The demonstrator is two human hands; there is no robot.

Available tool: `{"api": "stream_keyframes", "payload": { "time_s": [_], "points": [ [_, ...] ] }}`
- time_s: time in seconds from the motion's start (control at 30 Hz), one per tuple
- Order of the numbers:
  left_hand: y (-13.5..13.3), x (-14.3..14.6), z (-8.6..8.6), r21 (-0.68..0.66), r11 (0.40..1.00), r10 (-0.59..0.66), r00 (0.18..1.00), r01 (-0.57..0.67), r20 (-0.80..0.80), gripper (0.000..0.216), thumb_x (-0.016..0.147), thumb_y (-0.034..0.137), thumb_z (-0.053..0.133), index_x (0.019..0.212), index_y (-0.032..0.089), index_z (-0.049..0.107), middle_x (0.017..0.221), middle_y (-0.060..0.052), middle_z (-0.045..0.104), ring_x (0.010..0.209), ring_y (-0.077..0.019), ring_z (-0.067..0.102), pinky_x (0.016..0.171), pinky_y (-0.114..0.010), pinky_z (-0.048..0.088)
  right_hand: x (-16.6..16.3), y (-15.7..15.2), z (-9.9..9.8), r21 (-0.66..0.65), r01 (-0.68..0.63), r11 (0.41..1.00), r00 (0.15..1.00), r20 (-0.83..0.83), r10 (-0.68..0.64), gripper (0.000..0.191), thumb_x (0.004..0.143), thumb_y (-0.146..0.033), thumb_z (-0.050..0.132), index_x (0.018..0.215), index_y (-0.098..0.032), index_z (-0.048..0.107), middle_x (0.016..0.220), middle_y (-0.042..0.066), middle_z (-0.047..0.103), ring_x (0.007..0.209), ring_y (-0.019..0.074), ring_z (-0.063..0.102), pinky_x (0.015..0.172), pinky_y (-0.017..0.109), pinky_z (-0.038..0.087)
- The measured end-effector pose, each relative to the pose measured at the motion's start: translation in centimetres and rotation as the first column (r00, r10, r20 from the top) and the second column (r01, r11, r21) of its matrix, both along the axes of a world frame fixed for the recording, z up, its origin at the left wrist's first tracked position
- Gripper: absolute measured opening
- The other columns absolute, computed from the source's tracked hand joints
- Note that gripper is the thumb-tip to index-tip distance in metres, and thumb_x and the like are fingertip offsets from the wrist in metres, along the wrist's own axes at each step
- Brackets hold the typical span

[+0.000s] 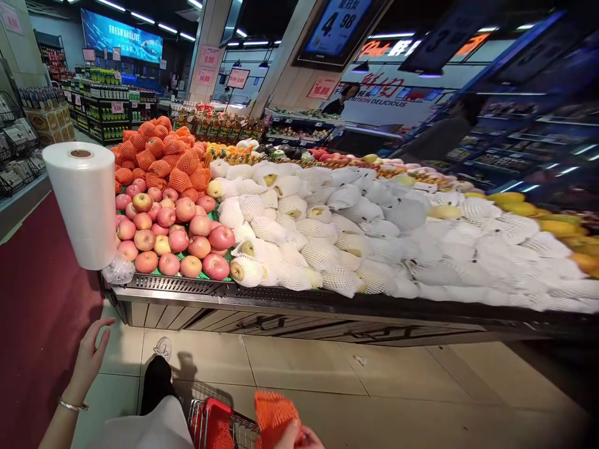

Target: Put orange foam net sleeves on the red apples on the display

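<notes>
My left hand, a bracelet on its wrist, hangs at the lower left below the roll of clear plastic bags. Its fingers are apart and nothing is in them. At the bottom edge my right hand, partly cut off, grips an orange foam net sleeve by its lower end. Whether anything is inside the sleeve I cannot tell. Close to it is a wire shopping cart with a red part. Loose red apples lie on the stand ahead, with apples in orange foam nets heaped behind them.
Fruit in white foam nets covers the middle and right of the stand, whose front edge runs across my way. Yellow fruit lies far right. A dark red panel stands at left; tiled floor lies below.
</notes>
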State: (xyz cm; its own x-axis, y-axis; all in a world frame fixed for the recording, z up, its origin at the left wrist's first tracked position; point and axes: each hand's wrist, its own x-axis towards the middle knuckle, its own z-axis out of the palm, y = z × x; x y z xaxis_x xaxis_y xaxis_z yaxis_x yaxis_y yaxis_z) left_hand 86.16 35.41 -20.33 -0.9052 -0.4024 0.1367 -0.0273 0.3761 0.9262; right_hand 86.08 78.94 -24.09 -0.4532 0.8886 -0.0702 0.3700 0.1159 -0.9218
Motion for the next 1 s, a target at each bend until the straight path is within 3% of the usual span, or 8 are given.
{"api": "stream_keyframes", "payload": {
  "time_s": [0.2,0.37,0.5,0.6,0.7,0.83,0.9,1.0],
  "points": [
    [7.2,-1.2,2.2,0.246,0.936,-0.25,0.968,0.251,-0.036,0.038,0.09,0.047,0.063,0.117,0.021,0.071,0.112,-0.012,0.076,0.107,-0.0287,0.07,0.101,-0.046,0.053,-7.7,-7.2,4.8,-0.06,-0.321,0.945,0.902,-0.324,0.286,0.056,0.071,-0.073,0.057,0.095,-0.023,0.053,0.093,0.003,0.059,0.082,0.0213,0.057,0.073,0.035,0.047],
    [12.5,-3.2,4.8,0.384,0.796,-0.445,0.883,0.467,-0.152,0.063,0.085,0.037,0.071,0.144,0.02,0.055,0.139,-0.015,0.065,0.123,-0.0289,0.062,0.109,-0.045,0.048,-9.1,-16.8,7.5,-0.11,-0.753,0.649,0.615,-0.469,0.634,0.06,0.086,-0.067,0.058,0.125,-0.022,0.057,0.125,0.011,0.066,0.106,0.0241,0.064,0.09,0.037,0.051],
    [13.2,-3.7,5.9,0.433,0.843,-0.276,0.948,0.318,-0.159,0.038,0.089,0.047,0.068,0.114,0.019,0.067,0.117,-0.011,0.073,0.109,-0.0279,0.066,0.1,-0.04,0.053,-7.7,-18.7,8.0,-0.127,-0.888,0.442,0.437,-0.533,0.725,0.057,0.088,-0.064,0.063,0.128,-0.023,0.058,0.132,0.011,0.064,0.12,0.024,0.06,0.105,0.039,0.046],
    [12.4,-3.9,6.0,0.514,0.855,-0.032,0.998,0.06,-0.062,0.044,0.086,0.059,0.065,0.106,0.02,0.064,0.108,-0.009,0.073,0.1,-0.027,0.068,0.092,-0.039,0.056,-7.3,-17.6,7.6,-0.133,-0.942,0.309,0.33,-0.536,0.777,0.057,0.087,-0.061,0.069,0.128,-0.022,0.06,0.102,0.005,0.069,0.086,0.0183,0.064,0.079,0.031,0.053],
    [11.4,-4.1,6.8,0.423,0.904,0.109,0.99,-0.063,-0.086,0.053,0.084,0.059,0.066,0.121,0.021,0.061,0.124,-0.012,0.07,0.116,-0.0283,0.065,0.104,-0.04,0.05,-6.7,-16.4,7.1,-0.101,-0.936,0.336,0.338,-0.52,0.784,0.05,0.089,-0.058,0.068,0.123,-0.021,0.064,0.088,0.002,0.066,0.071,0.016,0.059,0.066,0.029,0.051],
    [11.2,-3.5,8.2,0.249,0.957,-0.138,0.989,0.149,-0.061,0.049,0.092,0.052,0.057,0.13,0.022,0.06,0.13,-0.011,0.07,0.119,-0.0283,0.065,0.103,-0.038,0.047,-5.4,-15.3,8.2,0.11,-0.885,0.453,0.364,-0.444,0.819,0.042,0.096,-0.049,0.061,0.131,-0.027,0.064,0.132,0.009,0.066,0.117,0.0227,0.062,0.103,0.038,0.048],
    [11.7,-3.0,8.4,0.21,0.936,-0.29,0.957,0.284,-0.003,0.042,0.094,0.052,0.054,0.12,0.021,0.064,0.114,-0.009,0.075,0.105,-0.0279,0.068,0.093,-0.036,0.05,-5.0,-14.8,9.4,0.197,-0.906,0.376,0.287,-0.368,0.884,0.045,0.093,-0.045,0.066,0.135,-0.029,0.063,0.134,0.009,0.066,0.123,0.0244,0.059,0.107,0.039,0.045],
    [12.3,-2.4,8.0,0.201,0.913,-0.369,0.929,0.354,0.039,0.035,0.095,0.053,0.055,0.099,0.02,0.066,0.084,-0.003,0.071,0.082,-0.0234,0.065,0.076,-0.032,0.048,-5.1,-14.3,10.9,0.192,-0.947,0.259,0.206,-0.257,0.944,0.026,0.088,-0.046,0.071,0.102,-0.024,0.074,0.099,0.006,0.072,0.097,0.0242,0.064,0.089,0.035,0.05]
  ]
}}
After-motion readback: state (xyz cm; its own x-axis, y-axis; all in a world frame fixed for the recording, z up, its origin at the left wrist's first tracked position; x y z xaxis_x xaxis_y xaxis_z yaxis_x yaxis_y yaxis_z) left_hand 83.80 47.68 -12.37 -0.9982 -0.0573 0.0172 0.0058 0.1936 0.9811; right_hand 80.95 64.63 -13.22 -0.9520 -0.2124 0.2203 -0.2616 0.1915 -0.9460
